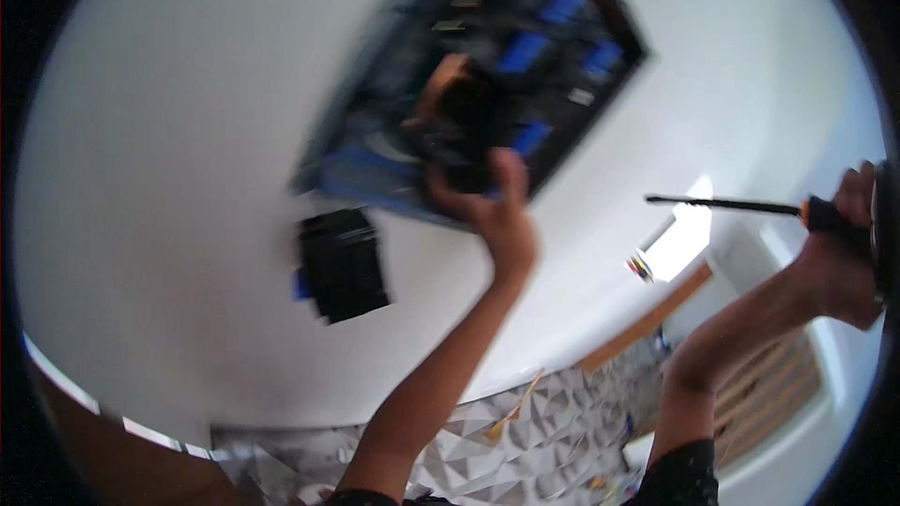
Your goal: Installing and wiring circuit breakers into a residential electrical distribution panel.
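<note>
A dark rectangular panel (591, 84) with blue parts fills the upper middle of the white wall (169, 178); it is blurred. My left hand (492, 215) grips a black object (464, 131) over the panel's lower part. A skin-coloured shape beside that object is too blurred to tell. My right hand (839, 262), at the right edge, grips a screwdriver (727, 203) with a black and orange handle, its shaft pointing left toward the panel. A dark rim beside that hand is cut off by the view. A black rectangular piece (339, 267) with a blue bit sits left below the panel.
Below lies a grey triangle-patterned floor (553, 422) with a long pale-handled implement (516, 408). A small bright opening (684, 230) with a multicoloured item (640, 267) is at right, above a wooden board (647, 319). A brown surface (112, 459) stands at lower left.
</note>
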A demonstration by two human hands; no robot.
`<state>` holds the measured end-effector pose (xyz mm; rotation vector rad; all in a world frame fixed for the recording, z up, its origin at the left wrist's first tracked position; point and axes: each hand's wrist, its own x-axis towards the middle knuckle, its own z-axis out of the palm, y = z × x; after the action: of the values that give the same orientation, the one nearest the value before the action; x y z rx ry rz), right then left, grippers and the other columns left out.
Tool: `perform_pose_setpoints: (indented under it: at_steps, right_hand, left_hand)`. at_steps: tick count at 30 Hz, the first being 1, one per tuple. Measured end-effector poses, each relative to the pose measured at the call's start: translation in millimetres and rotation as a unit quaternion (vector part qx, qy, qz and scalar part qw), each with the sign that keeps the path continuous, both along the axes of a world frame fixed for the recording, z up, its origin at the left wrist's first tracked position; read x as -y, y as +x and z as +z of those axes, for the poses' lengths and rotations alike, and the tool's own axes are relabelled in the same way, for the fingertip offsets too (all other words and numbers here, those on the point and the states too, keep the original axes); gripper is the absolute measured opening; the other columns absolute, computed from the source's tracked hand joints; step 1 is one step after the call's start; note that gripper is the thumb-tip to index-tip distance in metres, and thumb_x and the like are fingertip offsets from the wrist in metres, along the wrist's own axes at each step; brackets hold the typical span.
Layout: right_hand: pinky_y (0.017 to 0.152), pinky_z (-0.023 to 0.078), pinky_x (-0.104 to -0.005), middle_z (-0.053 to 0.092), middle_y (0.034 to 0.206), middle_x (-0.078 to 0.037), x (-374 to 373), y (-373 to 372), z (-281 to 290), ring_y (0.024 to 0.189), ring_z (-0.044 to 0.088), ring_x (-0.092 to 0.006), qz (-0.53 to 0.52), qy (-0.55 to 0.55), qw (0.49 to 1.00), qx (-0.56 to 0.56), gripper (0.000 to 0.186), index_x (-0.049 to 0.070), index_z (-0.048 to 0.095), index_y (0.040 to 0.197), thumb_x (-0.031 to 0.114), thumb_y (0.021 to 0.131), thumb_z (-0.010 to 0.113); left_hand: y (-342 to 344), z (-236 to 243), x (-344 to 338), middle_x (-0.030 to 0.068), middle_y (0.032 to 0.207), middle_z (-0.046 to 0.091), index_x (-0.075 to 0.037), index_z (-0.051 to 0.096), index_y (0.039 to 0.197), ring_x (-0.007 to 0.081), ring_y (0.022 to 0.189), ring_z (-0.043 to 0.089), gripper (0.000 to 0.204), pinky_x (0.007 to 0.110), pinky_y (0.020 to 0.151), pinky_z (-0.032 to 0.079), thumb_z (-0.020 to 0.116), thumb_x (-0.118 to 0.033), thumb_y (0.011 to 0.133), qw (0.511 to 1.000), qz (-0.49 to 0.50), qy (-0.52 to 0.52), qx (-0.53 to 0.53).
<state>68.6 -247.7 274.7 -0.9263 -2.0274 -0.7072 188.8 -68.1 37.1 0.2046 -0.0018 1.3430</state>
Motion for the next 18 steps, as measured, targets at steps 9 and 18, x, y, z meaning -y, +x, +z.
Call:
perform_pose_setpoints:
  at_steps: [9, 18]
  right_hand:
    - [0.056, 0.042, -0.0231, 0.059, 0.097, -0.008, 256, 149, -76, 0.071, 0.053, -0.0106, -0.522, 0.499, 0.675, -0.152, 0.035, 0.003, 0.047, 0.110, 0.036, 0.101, 0.049]
    - [0.073, 0.058, -0.0261, 0.060, 0.107, -0.015, 300, 390, -211, 0.091, 0.062, -0.0155, -0.351, 0.522, 0.702, -0.333, 0.034, -0.003, 0.050, 0.109, 0.013, 0.088, 0.071]
  left_hand:
    - [-9, -1, -5, 0.0221, 0.149, 0.028, -0.001, 0.005, 0.150, 0.0348, 0.138, 0.031, 0.106, 0.048, 0.116, 0.019, 0.064, -0.058, 0.083, 0.996, 0.009, 0.072, -0.043]
    - [-6, -3, 3, 0.0129, 0.156, 0.020, -0.017, 0.014, 0.152, 0.0315, 0.142, 0.025, 0.077, 0.051, 0.116, 0.024, 0.057, -0.045, 0.094, 0.992, 0.008, 0.125, -0.004]
